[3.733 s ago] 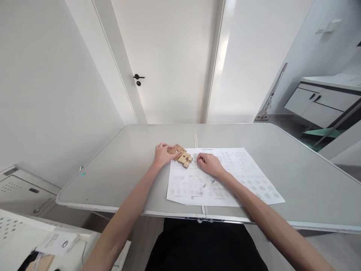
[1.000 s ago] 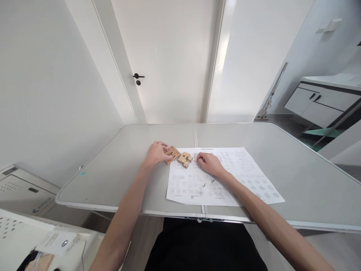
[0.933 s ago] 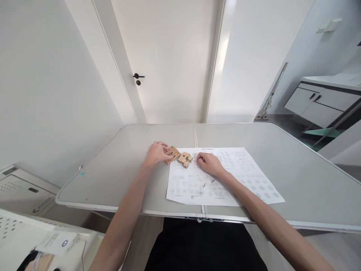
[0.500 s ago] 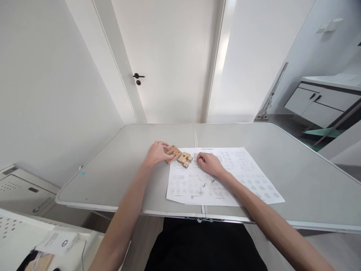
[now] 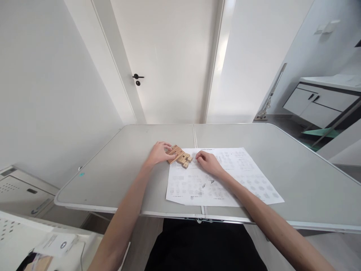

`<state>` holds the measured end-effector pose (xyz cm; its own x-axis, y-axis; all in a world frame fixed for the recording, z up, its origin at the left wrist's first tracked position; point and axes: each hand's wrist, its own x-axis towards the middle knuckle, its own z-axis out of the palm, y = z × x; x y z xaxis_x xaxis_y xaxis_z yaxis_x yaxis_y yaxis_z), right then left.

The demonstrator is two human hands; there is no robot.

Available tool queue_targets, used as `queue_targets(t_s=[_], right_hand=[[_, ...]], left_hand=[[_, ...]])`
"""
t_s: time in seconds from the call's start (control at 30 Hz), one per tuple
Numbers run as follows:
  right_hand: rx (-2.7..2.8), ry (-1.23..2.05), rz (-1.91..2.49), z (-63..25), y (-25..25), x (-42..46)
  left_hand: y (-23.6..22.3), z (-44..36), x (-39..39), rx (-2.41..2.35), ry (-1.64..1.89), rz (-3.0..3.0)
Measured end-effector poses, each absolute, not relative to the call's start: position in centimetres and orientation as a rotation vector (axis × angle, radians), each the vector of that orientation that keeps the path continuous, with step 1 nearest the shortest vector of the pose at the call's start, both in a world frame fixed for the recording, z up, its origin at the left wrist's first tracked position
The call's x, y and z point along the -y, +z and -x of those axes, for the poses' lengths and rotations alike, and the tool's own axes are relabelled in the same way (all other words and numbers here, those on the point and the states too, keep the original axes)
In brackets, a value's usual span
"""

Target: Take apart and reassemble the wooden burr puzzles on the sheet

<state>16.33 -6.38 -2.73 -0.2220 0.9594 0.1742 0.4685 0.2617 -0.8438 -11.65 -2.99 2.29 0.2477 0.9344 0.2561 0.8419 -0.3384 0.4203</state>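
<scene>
A cluster of light wooden puzzle pieces (image 5: pixel 181 156) lies on the grey table (image 5: pixel 126 169), at the top left corner of a printed sheet (image 5: pixel 217 177). My left hand (image 5: pixel 159 153) rests on the table with its fingertips pressed on the left wooden piece (image 5: pixel 174 152), which touches the other pieces. My right hand (image 5: pixel 205 162) lies on the sheet just right of the cluster, fingers curled under, with nothing visible in them.
A seam (image 5: pixel 197 165) runs down the table's middle. A white door with a black handle (image 5: pixel 138 77) stands behind. A white unit with papers (image 5: pixel 34 241) sits low on the left, cabinets (image 5: pixel 321 103) far right.
Half a second to a second ago the left piece lay slightly apart from the cluster. My left hand has slid it right against the other pieces. My right hand has barely moved.
</scene>
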Motion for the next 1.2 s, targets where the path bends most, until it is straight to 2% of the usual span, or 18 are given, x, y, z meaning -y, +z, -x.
queue_targets(t_s=[0.17, 0.3, 0.4, 0.57, 0.9, 1.2], right_hand=[[1.162, 1.613, 0.86, -15.5, -1.9, 6.8], [0.966, 1.902, 0.48, -15.2, -1.0, 7.3], [0.853, 1.892, 0.386, -15.4, -1.1, 6.9], [0.653, 1.751, 0.485, -16.6, -1.9, 5.3], [0.632, 1.677, 0.647, -17.3, -2.9, 4.1], [0.862, 1.696, 0.697, -17.0, -2.7, 5.0]], left_hand=[[3.3, 9.7, 3.5, -1.511, 0.789, -2.229], [3.8, 5.3, 3.6, -1.38, 0.833, -2.216], [3.8, 1.3, 3.6, -1.291, 0.789, -2.409], [3.8, -2.4, 3.6, -1.212, 0.858, -2.501], [1.8, -0.8, 4.0, -1.318, 1.063, -2.124], [1.3, -0.9, 5.2, -1.386, 0.94, -1.957]])
